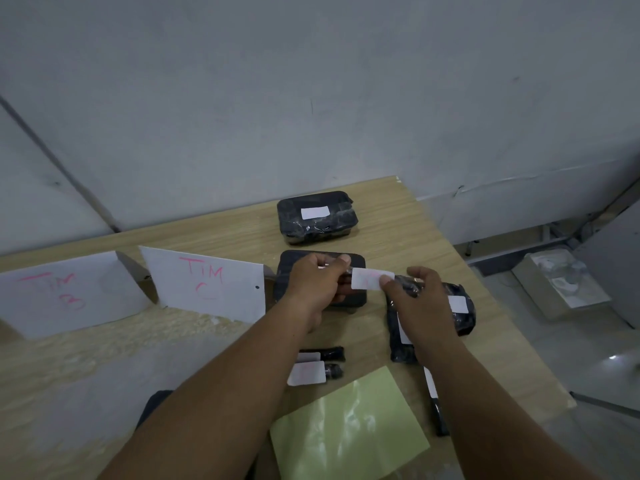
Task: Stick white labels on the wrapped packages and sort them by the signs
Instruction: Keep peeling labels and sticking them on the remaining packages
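Both hands, left hand (317,282) and right hand (419,303), pinch small white paper label (371,278) by ends above unlabelled black wrapped package (322,282) mid-surface. Label likely flimsy, sticky; edge grip best.

Two bare forearms, sleeveless to the frame edge; left hand (313,284) and right hand (420,308) ungloved.

counter (398,216): pale wood-grain, matt
packages (317,216): black plastic wrap, glossy, crinkled
label (370,278): white paper, smooth, matt
signs (207,285): white paper, matt
sheet (349,431): green backing paper, glossy
wall (311,98): grey, matt
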A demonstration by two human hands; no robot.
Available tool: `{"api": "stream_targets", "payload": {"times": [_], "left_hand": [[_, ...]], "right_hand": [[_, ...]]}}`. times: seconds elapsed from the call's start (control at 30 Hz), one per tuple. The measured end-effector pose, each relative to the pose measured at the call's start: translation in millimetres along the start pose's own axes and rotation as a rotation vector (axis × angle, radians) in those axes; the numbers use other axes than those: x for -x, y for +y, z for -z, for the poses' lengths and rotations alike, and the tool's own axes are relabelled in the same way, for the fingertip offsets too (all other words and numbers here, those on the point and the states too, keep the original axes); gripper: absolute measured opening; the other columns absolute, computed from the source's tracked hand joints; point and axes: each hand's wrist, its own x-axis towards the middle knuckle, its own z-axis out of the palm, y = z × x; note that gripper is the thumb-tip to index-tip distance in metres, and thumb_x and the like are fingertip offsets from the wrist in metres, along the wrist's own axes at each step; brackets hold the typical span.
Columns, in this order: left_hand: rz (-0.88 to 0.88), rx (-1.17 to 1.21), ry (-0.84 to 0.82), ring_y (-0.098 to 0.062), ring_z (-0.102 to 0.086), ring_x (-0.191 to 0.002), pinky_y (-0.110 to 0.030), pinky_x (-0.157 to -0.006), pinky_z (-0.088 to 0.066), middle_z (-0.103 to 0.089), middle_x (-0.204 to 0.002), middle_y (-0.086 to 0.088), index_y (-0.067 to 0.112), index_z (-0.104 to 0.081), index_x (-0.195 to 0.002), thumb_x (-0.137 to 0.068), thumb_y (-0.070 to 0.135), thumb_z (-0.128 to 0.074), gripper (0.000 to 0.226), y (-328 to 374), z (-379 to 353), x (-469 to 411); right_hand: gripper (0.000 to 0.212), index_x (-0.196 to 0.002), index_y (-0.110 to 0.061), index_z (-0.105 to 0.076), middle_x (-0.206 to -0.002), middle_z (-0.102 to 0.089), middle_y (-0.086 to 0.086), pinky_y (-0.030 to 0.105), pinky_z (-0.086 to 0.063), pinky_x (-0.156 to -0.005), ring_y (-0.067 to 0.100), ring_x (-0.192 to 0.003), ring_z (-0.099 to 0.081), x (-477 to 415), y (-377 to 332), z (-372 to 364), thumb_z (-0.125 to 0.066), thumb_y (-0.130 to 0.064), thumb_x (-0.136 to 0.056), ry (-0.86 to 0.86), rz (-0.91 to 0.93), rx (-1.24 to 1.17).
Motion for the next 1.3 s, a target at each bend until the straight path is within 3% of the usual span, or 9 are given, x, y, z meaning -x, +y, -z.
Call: {"api": "stream_targets", "payload": {"times": [0.13, 0.27, 0.33, 0.47, 0.67, 0.8, 0.97, 1.17, 1.3], "left_hand": [[-0.002, -0.186, 0.008, -0.019, -0.074, -0.078, -0.031, -0.062, -0.051, -0.074, -0.096, -0.005, 0.015, -0.062, -0.099, -0.092, 0.046, -0.062, 0.031, -11, 18, 5], [-0.065, -0.443, 0.036, -0.017, -0.069, -0.081, -0.039, -0.074, -0.057, -0.072, -0.088, 0.001, 0.02, -0.063, -0.088, -0.067, 0.076, -0.066, 0.06, -21, 31, 13], [-0.078, -0.488, 0.03, -0.018, -0.067, -0.085, -0.04, -0.077, -0.058, -0.069, -0.091, 0.002, 0.024, -0.061, -0.088, -0.06, 0.069, -0.077, 0.056, -27, 34, 14], [-0.113, -0.544, 0.072, -0.017, -0.065, -0.085, -0.04, -0.078, -0.058, -0.067, -0.09, 0.003, 0.023, -0.06, -0.085, -0.068, 0.054, -0.082, 0.042, -36, 38, 10], [-0.172, -0.714, 0.082, -0.007, -0.058, -0.076, -0.026, -0.059, -0.041, -0.062, -0.083, 0.01, 0.026, -0.057, -0.077, -0.068, 0.062, -0.076, 0.042, -40, 40, 7], [-0.168, -0.886, 0.049, -0.007, -0.056, -0.076, -0.029, -0.064, -0.046, -0.061, -0.081, 0.011, 0.026, -0.056, -0.078, -0.074, 0.063, -0.071, 0.04, -46, 44, 6], [-0.167, -1.052, 0.046, -0.009, -0.057, -0.081, -0.031, -0.073, -0.053, -0.062, -0.087, 0.01, 0.029, -0.057, -0.086, -0.082, 0.063, -0.062, 0.035, -53, 43, 7], [-0.216, -1.201, 0.109, -0.018, -0.06, -0.094, -0.037, -0.082, -0.054, -0.066, -0.101, 0.001, 0.023, -0.069, -0.1, -0.085, 0.061, -0.061, 0.042, -62, 42, 10], [-0.208, -1.246, 0.122, -0.018, -0.06, -0.092, -0.034, -0.079, -0.052, -0.066, -0.099, 0.0, 0.022, -0.071, -0.098, -0.088, 0.061, -0.058, 0.042, -68, 41, 13]], "right_hand": [[0.026, -0.101, -0.029, -0.058, -0.096, -0.059, -0.01, 0.021, -0.039, -0.065, 0.004, -0.088, -0.054, 5, 11, -7, -0.069, -0.044, -0.083, -0.065, -0.022, 0.081], [0.033, -0.105, -0.025, -0.06, -0.101, -0.061, -0.006, 0.031, -0.046, -0.077, 0.008, -0.089, -0.056, 10, 18, -16, -0.069, -0.046, -0.082, -0.067, -0.07, 0.129], [0.034, -0.106, -0.027, -0.06, -0.102, -0.061, -0.006, 0.038, -0.051, -0.084, 0.013, -0.093, -0.059, 13, 19, -20, -0.068, -0.049, -0.081, -0.08, -0.1, 0.135], [0.033, -0.101, -0.03, -0.059, -0.101, -0.061, -0.008, 0.039, -0.052, -0.085, 0.011, -0.09, -0.059, 14, 20, -23, -0.07, -0.051, -0.078, -0.077, -0.099, 0.166], [0.041, -0.107, -0.029, -0.057, -0.104, -0.061, -0.005, 0.04, -0.052, -0.085, 0.015, -0.094, -0.059, 13, 27, -22, -0.07, -0.055, -0.077, -0.103, -0.105, 0.235], [0.044, -0.107, -0.027, -0.057, -0.099, -0.062, -0.006, 0.03, -0.043, -0.075, 0.013, -0.088, -0.056, 15, 38, -25, -0.065, -0.06, -0.079, -0.117, -0.086, 0.373], [0.047, -0.112, -0.027, -0.053, -0.093, -0.055, -0.008, 0.028, -0.034, -0.068, 0.011, -0.08, -0.048, 12, 46, -35, -0.059, -0.063, -0.082, -0.134, -0.111, 0.495], [0.047, -0.109, -0.026, -0.045, -0.092, -0.055, -0.003, 0.031, -0.037, -0.07, 0.017, -0.08, -0.049, 13, 55, -43, -0.058, -0.062, -0.082, -0.175, -0.118, 0.576], [0.046, -0.106, -0.025, -0.042, -0.098, -0.062, 0.004, 0.033, -0.04, -0.071, 0.025, -0.088, -0.057, 15, 56, -45, -0.055, -0.063, -0.082, -0.182, -0.095, 0.705]]}}
